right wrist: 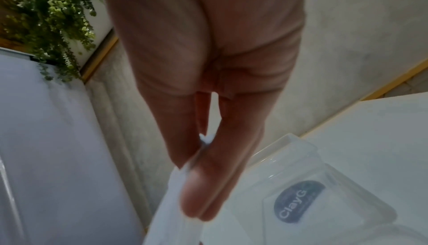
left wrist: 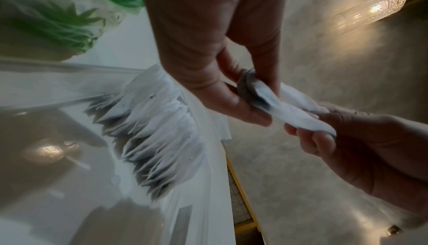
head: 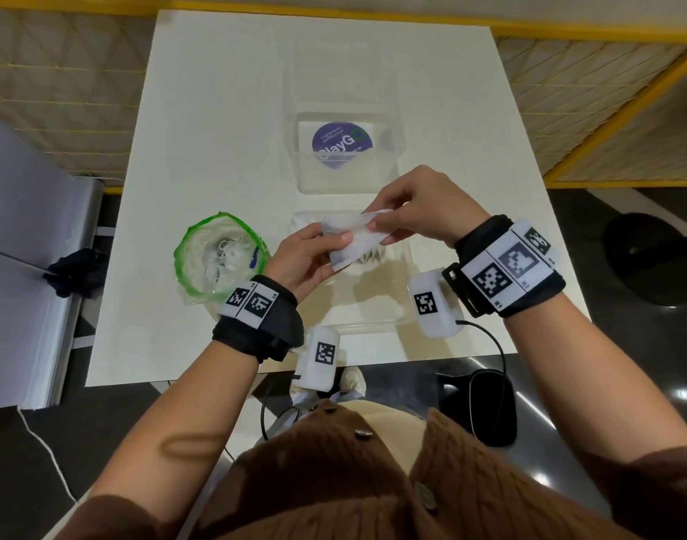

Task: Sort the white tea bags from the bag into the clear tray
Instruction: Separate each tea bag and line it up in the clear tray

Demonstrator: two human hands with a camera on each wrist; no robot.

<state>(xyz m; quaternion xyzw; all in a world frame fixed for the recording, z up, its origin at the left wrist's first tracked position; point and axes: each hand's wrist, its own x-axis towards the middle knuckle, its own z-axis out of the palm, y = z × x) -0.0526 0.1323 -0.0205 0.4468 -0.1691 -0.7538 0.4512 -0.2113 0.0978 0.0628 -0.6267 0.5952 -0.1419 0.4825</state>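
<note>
At the centre of the head view, both hands meet above the clear tray, each pinching 1 end of a white tea bag. The left hand has its thumb on top of the tea bag's lower end and fingers curled under; the right hand grips the upper end between thumb and fingertips. Below them, a row of tea bags stands in the tray. To the left on the white desk sits the green-rimmed plastic bag, open, with more white tea bags inside. Above the tray lies a clear lid with a round blue sticker (it reads ClayGo).

From the left wrist view, the left hand fills the upper centre, pinching the tea bag, while the right hand grips it from the lower right. The row of tea bags stands on edge in the tray at centre left, and the green-rimmed bag shows at upper left.

From the right wrist view, the right hand pinches the tea bag at lower centre; the stickered lid sits at lower right.
</note>
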